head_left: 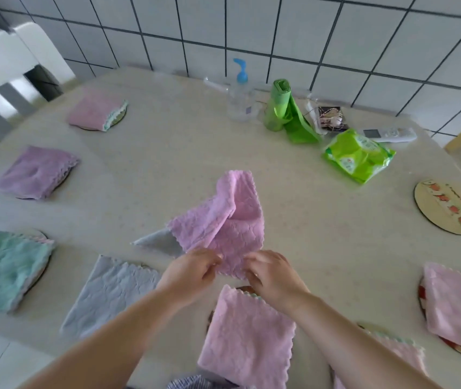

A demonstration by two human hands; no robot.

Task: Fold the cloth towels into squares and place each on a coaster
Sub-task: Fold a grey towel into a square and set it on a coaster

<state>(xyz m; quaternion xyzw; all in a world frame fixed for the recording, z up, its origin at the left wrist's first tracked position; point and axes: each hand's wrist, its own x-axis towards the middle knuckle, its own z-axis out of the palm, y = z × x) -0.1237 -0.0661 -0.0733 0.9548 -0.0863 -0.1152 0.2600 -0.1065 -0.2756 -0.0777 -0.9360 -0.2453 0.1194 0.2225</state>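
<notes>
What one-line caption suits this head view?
Both hands, left hand and right hand, pinch a pink towel above the table, one coaster bare.

Bottom-right towel (386, 357) cut off, arm-hidden

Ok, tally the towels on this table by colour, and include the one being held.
Pink or lilac towels: 6
Teal towel: 1
Grey towel: 1
Total: 8
The grey flap beside the held towel is not counted separately; it may be that towel's underside.
</notes>
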